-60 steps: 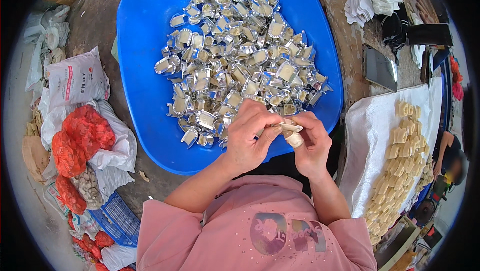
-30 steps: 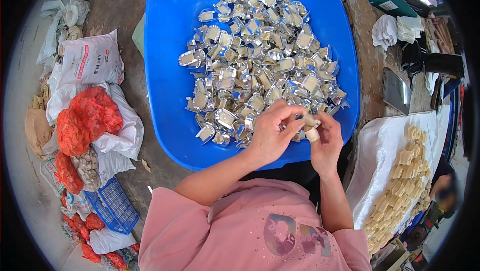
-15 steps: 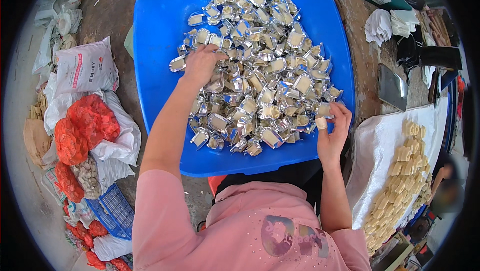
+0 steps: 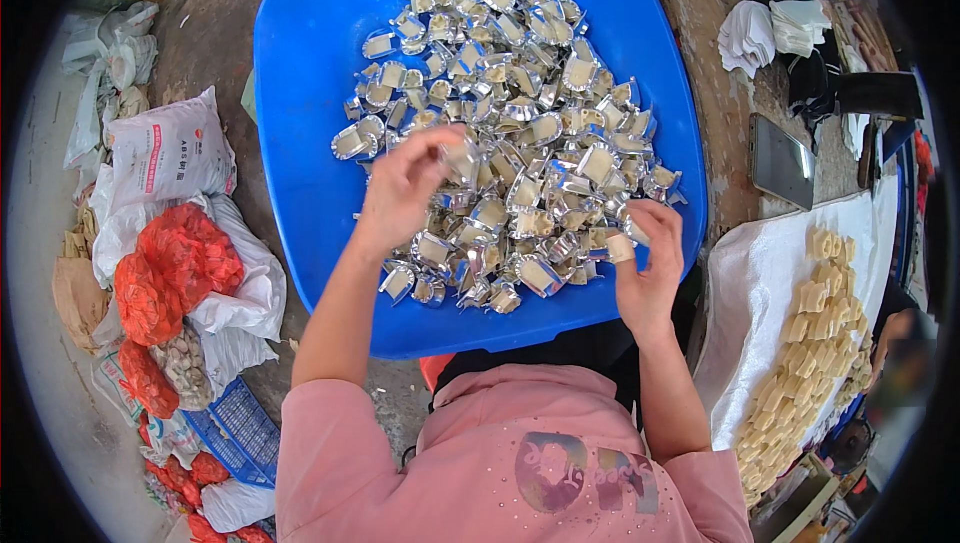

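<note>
A large blue plastic tub holds a heap of small silver-rimmed pieces with cream-coloured middles. Over the left side of the heap, my left hand pinches one silver-rimmed piece, slightly blurred by motion. My right hand is at the heap's front right edge, fingers bent over and thumb raised. Between its thumb and fingers sits another silver-rimmed piece, partly hidden. A cream wrap covers the tip of the right thumb.
On the right, a white cloth carries many cream blocks, with a dark phone beyond it. White sacks, red bags and a blue crate stand on the left. Part of another person shows at the far right.
My left hand has lifted off the heap and drawn nearer to me, with a piece now in its fingers. My right hand has shifted slightly left. The whole view has moved a little.
</note>
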`<action>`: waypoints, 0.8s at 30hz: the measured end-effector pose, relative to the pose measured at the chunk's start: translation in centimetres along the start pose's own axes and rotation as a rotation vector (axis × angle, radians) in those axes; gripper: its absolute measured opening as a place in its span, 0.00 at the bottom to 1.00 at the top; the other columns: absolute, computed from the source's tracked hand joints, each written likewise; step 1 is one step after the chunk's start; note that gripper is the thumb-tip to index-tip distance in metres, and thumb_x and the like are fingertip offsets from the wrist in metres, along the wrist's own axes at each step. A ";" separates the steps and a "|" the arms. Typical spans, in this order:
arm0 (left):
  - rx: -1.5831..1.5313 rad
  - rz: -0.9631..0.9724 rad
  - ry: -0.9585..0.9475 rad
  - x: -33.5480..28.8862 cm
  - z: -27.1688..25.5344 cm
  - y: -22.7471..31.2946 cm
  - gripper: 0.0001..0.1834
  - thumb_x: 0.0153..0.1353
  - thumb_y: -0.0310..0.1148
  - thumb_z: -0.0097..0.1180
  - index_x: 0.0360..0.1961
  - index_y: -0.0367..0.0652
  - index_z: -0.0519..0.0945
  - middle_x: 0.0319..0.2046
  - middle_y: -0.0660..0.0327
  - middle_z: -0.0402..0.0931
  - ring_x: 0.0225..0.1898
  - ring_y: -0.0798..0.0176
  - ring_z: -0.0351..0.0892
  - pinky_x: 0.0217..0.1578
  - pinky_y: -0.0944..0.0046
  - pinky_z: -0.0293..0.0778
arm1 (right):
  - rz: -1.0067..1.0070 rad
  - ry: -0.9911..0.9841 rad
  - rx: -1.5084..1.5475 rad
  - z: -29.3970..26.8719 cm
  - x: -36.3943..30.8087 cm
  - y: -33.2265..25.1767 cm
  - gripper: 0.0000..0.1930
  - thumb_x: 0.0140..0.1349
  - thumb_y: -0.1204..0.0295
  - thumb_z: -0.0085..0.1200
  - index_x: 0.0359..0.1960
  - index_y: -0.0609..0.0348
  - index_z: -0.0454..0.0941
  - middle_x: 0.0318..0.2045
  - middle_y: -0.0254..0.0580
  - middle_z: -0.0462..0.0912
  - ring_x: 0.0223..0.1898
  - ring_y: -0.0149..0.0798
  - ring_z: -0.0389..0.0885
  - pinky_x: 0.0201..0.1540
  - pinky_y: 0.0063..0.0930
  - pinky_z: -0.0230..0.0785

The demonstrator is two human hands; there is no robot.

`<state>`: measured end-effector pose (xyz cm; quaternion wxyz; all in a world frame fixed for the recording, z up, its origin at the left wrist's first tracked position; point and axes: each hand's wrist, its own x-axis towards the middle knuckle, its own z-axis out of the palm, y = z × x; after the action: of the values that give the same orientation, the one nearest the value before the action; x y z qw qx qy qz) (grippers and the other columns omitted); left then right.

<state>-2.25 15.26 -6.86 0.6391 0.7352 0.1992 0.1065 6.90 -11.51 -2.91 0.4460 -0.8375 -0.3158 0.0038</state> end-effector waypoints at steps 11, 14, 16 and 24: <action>-0.313 0.281 -0.082 -5.4 6.3 4.1 0.07 0.61 0.23 0.55 0.41 0.36 0.75 0.44 0.46 0.76 0.47 0.56 0.78 0.47 0.60 0.76 | -0.163 -0.100 0.405 2.5 0.3 -3.6 0.17 0.53 0.84 0.57 0.45 0.59 0.76 0.42 0.46 0.76 0.38 0.43 0.76 0.38 0.30 0.71; -0.370 0.240 0.047 -6.3 7.6 4.7 0.06 0.57 0.24 0.59 0.36 0.38 0.78 0.41 0.52 0.80 0.40 0.60 0.80 0.40 0.65 0.76 | -0.161 -0.065 0.487 2.3 -0.3 -3.7 0.17 0.54 0.84 0.55 0.46 0.59 0.74 0.38 0.47 0.76 0.35 0.42 0.75 0.35 0.29 0.69; -0.340 0.262 0.069 -6.5 8.0 5.6 0.07 0.56 0.22 0.59 0.36 0.37 0.78 0.39 0.52 0.80 0.36 0.61 0.80 0.37 0.65 0.76 | -0.180 -0.052 0.464 2.0 -0.3 -4.1 0.16 0.55 0.84 0.55 0.46 0.59 0.73 0.36 0.47 0.76 0.33 0.41 0.74 0.34 0.29 0.68; -0.375 0.123 -0.028 -7.3 9.6 6.2 0.05 0.60 0.22 0.54 0.38 0.36 0.76 0.34 0.57 0.74 0.27 0.67 0.75 0.25 0.71 0.71 | -0.035 -0.125 0.528 0.2 -1.1 -2.8 0.13 0.55 0.83 0.54 0.43 0.60 0.72 0.33 0.45 0.76 0.34 0.40 0.73 0.35 0.28 0.67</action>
<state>-3.92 2.84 -1.62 0.7599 0.6154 0.1216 0.1702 4.44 -10.82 -1.23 0.6286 -0.6846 -0.3453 0.1302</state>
